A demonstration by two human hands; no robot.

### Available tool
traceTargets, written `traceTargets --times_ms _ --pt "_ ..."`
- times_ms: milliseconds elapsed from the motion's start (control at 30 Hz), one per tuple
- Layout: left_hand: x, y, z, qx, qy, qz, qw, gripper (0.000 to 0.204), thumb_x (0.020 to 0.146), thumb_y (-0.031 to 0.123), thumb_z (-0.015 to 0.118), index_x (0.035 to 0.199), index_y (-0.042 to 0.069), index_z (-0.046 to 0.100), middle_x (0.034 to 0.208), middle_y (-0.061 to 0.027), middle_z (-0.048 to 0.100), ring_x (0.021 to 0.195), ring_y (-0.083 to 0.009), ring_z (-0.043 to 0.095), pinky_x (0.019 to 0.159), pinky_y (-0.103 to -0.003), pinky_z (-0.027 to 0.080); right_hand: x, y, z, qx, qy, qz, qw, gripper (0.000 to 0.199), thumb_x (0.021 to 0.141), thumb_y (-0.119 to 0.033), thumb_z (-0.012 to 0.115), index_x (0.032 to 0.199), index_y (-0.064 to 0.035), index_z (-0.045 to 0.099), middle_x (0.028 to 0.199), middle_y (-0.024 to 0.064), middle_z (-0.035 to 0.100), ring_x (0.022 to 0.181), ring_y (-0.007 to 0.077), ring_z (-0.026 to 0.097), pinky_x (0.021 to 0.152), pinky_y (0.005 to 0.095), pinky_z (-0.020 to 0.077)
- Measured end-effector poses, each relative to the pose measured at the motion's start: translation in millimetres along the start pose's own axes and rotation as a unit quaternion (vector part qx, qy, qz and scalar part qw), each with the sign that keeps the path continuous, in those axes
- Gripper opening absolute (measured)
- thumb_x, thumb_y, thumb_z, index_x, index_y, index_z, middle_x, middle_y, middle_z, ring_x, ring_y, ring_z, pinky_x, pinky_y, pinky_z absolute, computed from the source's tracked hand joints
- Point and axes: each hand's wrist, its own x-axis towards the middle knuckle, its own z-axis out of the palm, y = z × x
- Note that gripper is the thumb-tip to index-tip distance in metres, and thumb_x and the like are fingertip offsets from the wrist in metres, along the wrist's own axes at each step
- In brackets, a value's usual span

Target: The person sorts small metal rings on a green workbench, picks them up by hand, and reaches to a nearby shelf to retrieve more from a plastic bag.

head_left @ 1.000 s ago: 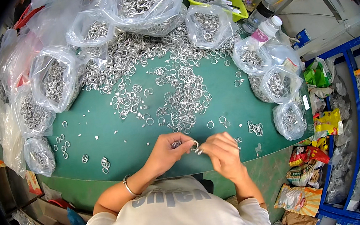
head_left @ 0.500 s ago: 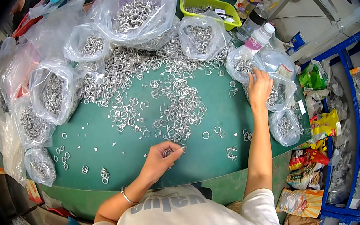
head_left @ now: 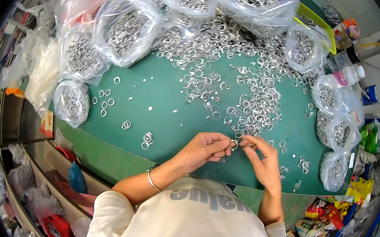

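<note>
My left hand [head_left: 207, 148] is closed, its thumb and forefinger pinching a silver metal ring [head_left: 234, 144] at the near side of the pile. More rings show partly below its curled fingers. Just right of that ring, my right hand [head_left: 262, 159] has its thumb and forefinger apart, and I see nothing held between them. Beyond both hands, a loose heap of silver rings [head_left: 259, 106] lies on the green table [head_left: 153, 122].
Open plastic bags of rings, such as one bag [head_left: 126, 34], line the far and left edges. Small ring bags [head_left: 334, 170] and a white bottle [head_left: 349, 75] stand at right. A lime-green basket [head_left: 324, 23] is at the far right. Storage bins [head_left: 72, 174] sit left.
My right hand has left the bags at the right and come in beside my left hand. The view has turned leftward. A ring now stands out in my left fingertips.
</note>
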Motion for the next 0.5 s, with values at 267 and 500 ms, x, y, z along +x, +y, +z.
traceTargets --times_ms 267,500 --pt "-25.4 -15.6 -14.5 0.085 0.056 0.075 0.992 0.017 0.091 0.014 0.06 0.098 -0.001 0.063 0.084 -0.0048 0.062 0.068 -0.0048 0.048 0.057 -0.019 0.038 -0.5 -7.9 46.7 -0.01 0.029 -0.022 0.999 0.004 0.08 0.006 0.061 0.083 0.005 0.059 0.075 0.0074 0.059 0.067 0.0123 0.05 0.063 0.0236 0.0411" --pt "-73.2 -13.3 -47.2 0.284 0.238 0.222 0.902 0.014 0.09 0.014 0.061 0.096 0.001 0.063 0.078 0.0026 0.059 0.07 -0.0014 0.048 0.06 -0.02 0.042 -4.0 -11.9 76.1 -0.065 -0.016 -0.039 0.997 0.013 0.081 0.004 0.06 0.094 0.0021 0.063 0.081 0.0106 0.062 0.069 0.0182 0.058 0.061 0.0281 0.0451"
